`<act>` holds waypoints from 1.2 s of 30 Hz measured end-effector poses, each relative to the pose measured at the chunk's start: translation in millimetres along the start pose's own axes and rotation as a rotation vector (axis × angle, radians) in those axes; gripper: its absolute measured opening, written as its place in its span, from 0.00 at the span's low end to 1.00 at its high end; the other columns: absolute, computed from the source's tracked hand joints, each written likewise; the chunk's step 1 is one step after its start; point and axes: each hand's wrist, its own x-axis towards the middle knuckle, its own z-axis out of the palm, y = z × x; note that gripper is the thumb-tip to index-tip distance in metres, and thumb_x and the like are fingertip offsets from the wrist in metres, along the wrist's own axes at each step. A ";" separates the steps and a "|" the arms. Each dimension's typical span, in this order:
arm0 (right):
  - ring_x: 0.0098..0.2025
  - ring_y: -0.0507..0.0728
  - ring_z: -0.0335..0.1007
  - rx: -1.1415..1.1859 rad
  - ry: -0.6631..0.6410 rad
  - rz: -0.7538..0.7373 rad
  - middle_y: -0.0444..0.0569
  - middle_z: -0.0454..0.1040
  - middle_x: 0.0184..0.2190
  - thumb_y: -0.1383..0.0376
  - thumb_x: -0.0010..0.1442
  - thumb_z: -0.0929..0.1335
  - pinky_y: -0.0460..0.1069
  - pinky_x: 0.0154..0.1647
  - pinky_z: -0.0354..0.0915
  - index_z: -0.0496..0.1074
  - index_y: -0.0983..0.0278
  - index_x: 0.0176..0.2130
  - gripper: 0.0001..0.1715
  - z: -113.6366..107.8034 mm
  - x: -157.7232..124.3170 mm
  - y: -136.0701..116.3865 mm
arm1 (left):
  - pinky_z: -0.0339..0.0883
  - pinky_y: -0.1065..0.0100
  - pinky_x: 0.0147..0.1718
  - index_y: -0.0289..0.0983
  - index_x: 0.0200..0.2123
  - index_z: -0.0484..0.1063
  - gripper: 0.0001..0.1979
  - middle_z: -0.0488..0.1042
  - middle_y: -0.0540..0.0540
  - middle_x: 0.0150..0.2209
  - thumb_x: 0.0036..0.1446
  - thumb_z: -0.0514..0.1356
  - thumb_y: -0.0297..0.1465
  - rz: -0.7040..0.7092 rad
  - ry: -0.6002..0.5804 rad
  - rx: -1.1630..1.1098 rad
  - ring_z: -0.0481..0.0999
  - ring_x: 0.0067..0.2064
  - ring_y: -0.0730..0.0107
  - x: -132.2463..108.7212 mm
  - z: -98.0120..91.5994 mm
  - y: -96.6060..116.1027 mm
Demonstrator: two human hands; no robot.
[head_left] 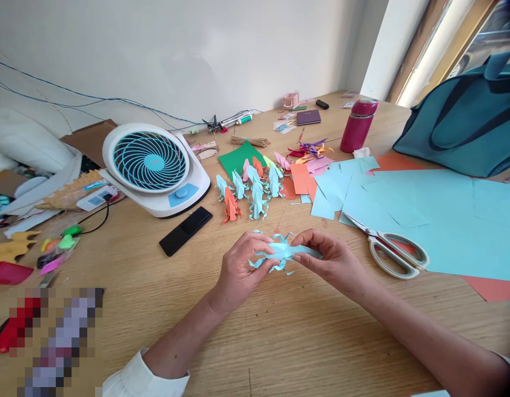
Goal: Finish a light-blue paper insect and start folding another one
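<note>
A light blue folded paper figure (284, 251) with curled strips is held between my two hands above the wooden table. My left hand (246, 259) pinches its left part, where the curled strips stick out. On the right, the thumb and fingers of my right hand (327, 255) grip its plain, narrow end. Just beyond my hands stand several similar paper figures, among them a light blue one (258, 199) and an orange one (230, 206). Scissors (393, 251) with pale handles lie to the right of my right hand, their blades on blue paper.
Light blue sheets (449, 215) spread over the right side, a blue bag (465, 118) behind them. A magenta bottle (359, 125) stands at the back. To the left are a black phone (186, 231) and a white fan (155, 165). A green sheet (238, 158) lies behind the figures.
</note>
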 end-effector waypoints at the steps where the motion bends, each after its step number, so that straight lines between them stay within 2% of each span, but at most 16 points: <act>1: 0.38 0.55 0.69 0.000 0.005 -0.005 0.46 0.74 0.37 0.57 0.59 0.72 0.48 0.35 0.63 0.72 0.60 0.40 0.12 0.3 -0.1 -0.3 | 0.69 0.65 0.47 0.39 0.37 0.72 0.09 0.75 0.46 0.42 0.54 0.67 0.24 -0.018 0.007 -0.007 0.76 0.45 0.68 0.4 0.4 0.3; 7: 0.35 0.53 0.68 -0.125 0.013 -0.056 0.45 0.74 0.35 0.60 0.60 0.70 0.47 0.33 0.63 0.72 0.60 0.41 0.09 0.4 -2.0 -6.7 | 0.70 0.68 0.45 0.40 0.47 0.74 0.16 0.75 0.45 0.43 0.54 0.67 0.25 -0.032 -0.047 0.028 0.75 0.46 0.68 6.0 -3.1 3.0; 11: 0.36 0.54 0.68 -0.135 0.001 -0.033 0.45 0.74 0.35 0.61 0.60 0.70 0.47 0.33 0.63 0.72 0.60 0.40 0.08 0.9 -1.5 -6.3 | 0.70 0.68 0.45 0.40 0.45 0.75 0.14 0.75 0.46 0.42 0.55 0.66 0.24 -0.029 -0.072 0.061 0.76 0.45 0.69 8.2 -4.3 8.3; 14: 0.35 0.53 0.67 -0.100 0.004 -0.024 0.44 0.73 0.35 0.60 0.60 0.70 0.47 0.33 0.62 0.71 0.60 0.40 0.09 1.5 -1.0 -5.4 | 0.71 0.67 0.47 0.40 0.46 0.75 0.13 0.75 0.45 0.43 0.56 0.65 0.25 -0.017 -0.043 0.086 0.76 0.46 0.68 6.9 -2.4 9.5; 20: 0.34 0.52 0.66 -0.163 0.015 -0.071 0.43 0.72 0.33 0.62 0.60 0.70 0.47 0.34 0.62 0.70 0.60 0.39 0.07 3.9 -2.7 -7.3 | 0.71 0.67 0.49 0.40 0.49 0.74 0.15 0.75 0.44 0.46 0.58 0.64 0.26 0.063 -0.083 0.152 0.76 0.48 0.69 4.9 -3.7 6.5; 24: 0.33 0.52 0.66 -0.140 -0.017 -0.051 0.44 0.72 0.33 0.61 0.61 0.69 0.47 0.33 0.61 0.69 0.60 0.39 0.07 4.7 -3.1 -5.3 | 0.71 0.69 0.48 0.40 0.50 0.73 0.16 0.74 0.45 0.45 0.58 0.64 0.26 0.090 -0.096 0.177 0.76 0.47 0.70 3.9 -4.1 4.7; 29: 0.33 0.52 0.66 -0.095 -0.020 -0.015 0.44 0.72 0.33 0.61 0.61 0.69 0.47 0.32 0.62 0.69 0.60 0.38 0.07 3.6 -2.5 -5.1 | 0.72 0.66 0.49 0.40 0.49 0.74 0.14 0.74 0.45 0.45 0.58 0.64 0.27 0.081 -0.072 0.169 0.76 0.47 0.68 0.6 0.6 0.6; 32: 0.38 0.53 0.68 -0.033 -0.038 -0.039 0.45 0.72 0.37 0.61 0.63 0.68 0.47 0.36 0.64 0.70 0.60 0.41 0.07 2.0 -1.5 -5.7 | 0.71 0.64 0.51 0.41 0.50 0.73 0.15 0.74 0.44 0.47 0.58 0.64 0.27 0.065 -0.055 0.141 0.76 0.49 0.67 0.9 0.1 -1.1; 36: 0.40 0.54 0.69 0.002 -0.037 -0.077 0.46 0.73 0.38 0.60 0.64 0.68 0.48 0.41 0.65 0.70 0.61 0.42 0.07 -0.7 0.2 -3.2 | 0.71 0.65 0.51 0.40 0.53 0.72 0.17 0.74 0.43 0.49 0.60 0.61 0.25 0.080 -0.117 0.137 0.76 0.50 0.67 3.2 -3.6 -0.1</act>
